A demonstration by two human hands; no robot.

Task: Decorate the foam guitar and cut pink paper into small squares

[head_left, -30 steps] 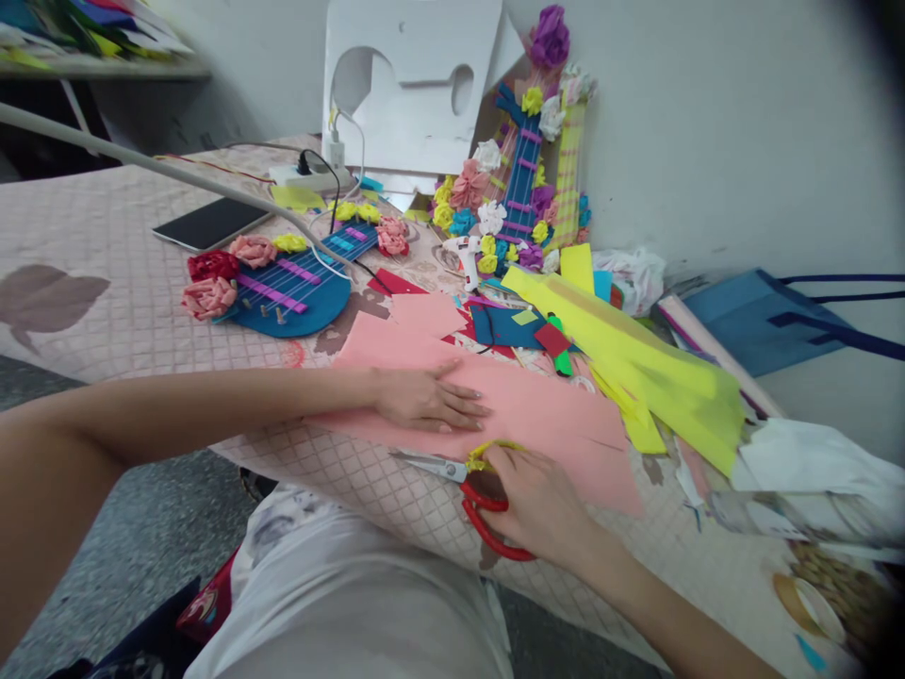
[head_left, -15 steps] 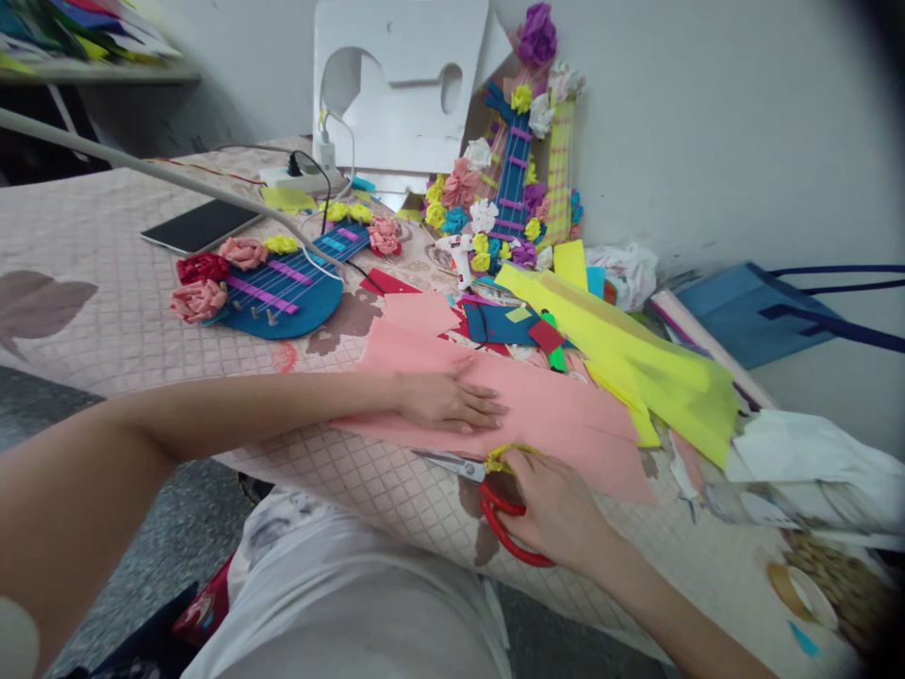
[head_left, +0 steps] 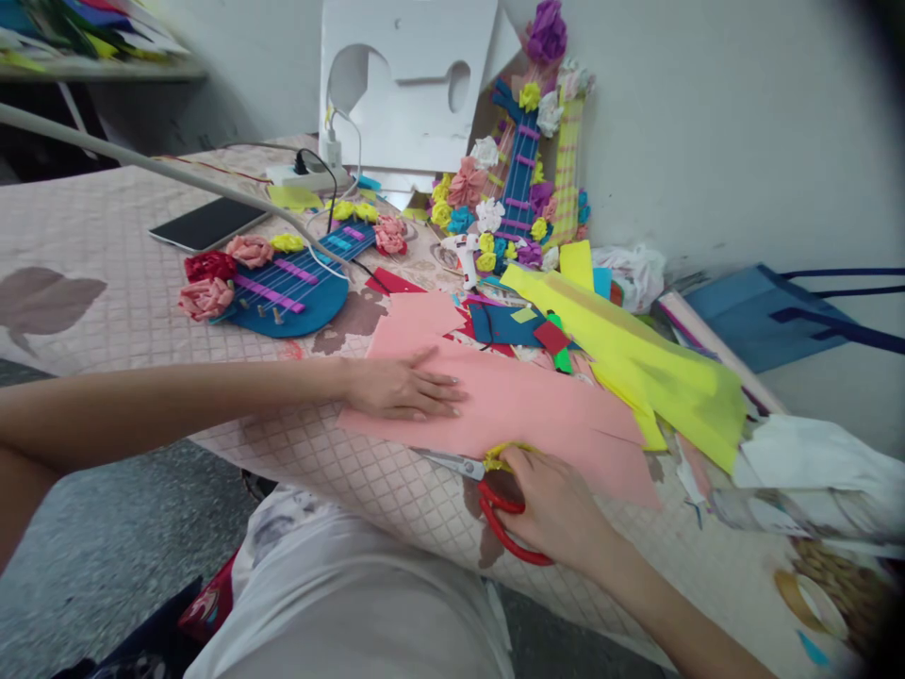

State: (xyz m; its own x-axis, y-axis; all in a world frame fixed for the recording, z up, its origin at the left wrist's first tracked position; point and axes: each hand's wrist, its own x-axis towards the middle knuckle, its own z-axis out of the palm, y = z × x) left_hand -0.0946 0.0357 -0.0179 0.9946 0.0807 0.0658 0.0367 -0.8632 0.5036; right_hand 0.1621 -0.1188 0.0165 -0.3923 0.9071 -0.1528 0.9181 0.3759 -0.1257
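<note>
My left hand (head_left: 406,387) lies flat on a large pink sheet (head_left: 544,405), fingers stretched out toward the right. My right hand (head_left: 555,505) grips a pair of scissors (head_left: 510,538) with red and yellow handles. Their blades point left, along the sheet's near edge, and look closed. A smaller pink piece (head_left: 424,313) touches the sheet's far edge. Beyond my left hand rests a blue guitar-shaped craft (head_left: 301,288) with purple strips, strings and crumpled flowers.
A white glue gun (head_left: 465,259) stands amid red and blue scraps. Yellow sheets (head_left: 636,358) lie to the right, near a blue bag (head_left: 764,316). A tape roll (head_left: 810,604) sits at the right front. A tablet (head_left: 208,223) and a power strip (head_left: 307,177) are at the back left.
My left hand has slid to the left across the pink sheet, still flat. My right hand and the scissors have stayed at about the same spot. The view has shifted slightly.
</note>
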